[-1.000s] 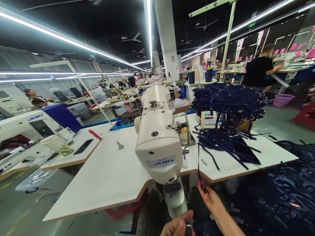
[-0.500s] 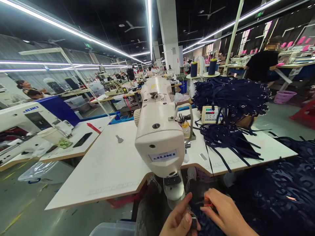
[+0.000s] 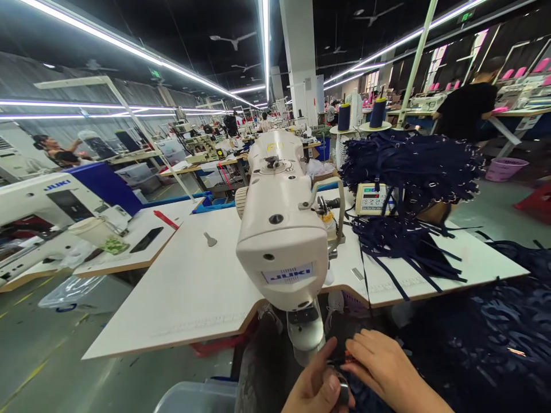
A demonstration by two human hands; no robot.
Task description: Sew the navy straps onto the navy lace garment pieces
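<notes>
A white JUKI sewing machine [image 3: 282,229] stands on a white worktable [image 3: 189,287] right in front of me. Below its needle end, at the bottom of the view, my left hand [image 3: 316,387] pinches a dark strap with a small metal ring [image 3: 343,393]. My right hand [image 3: 381,367] is beside it, fingers closed on the same dark blue strap [image 3: 365,287], which runs up to the table. A heap of dark blue straps [image 3: 408,172] lies on the right side of the table. The needle area is hidden behind the machine head.
A control panel [image 3: 372,199] and two thread cones [image 3: 377,112] stand behind the heap. Dark blue lace fabric [image 3: 486,338] piles at the right. Another JUKI machine [image 3: 51,201], a cup and a phone are on the left table. People work at distant tables.
My right hand came down from the strap at the table edge to meet my left hand below the machine. The view has tilted slightly downward.
</notes>
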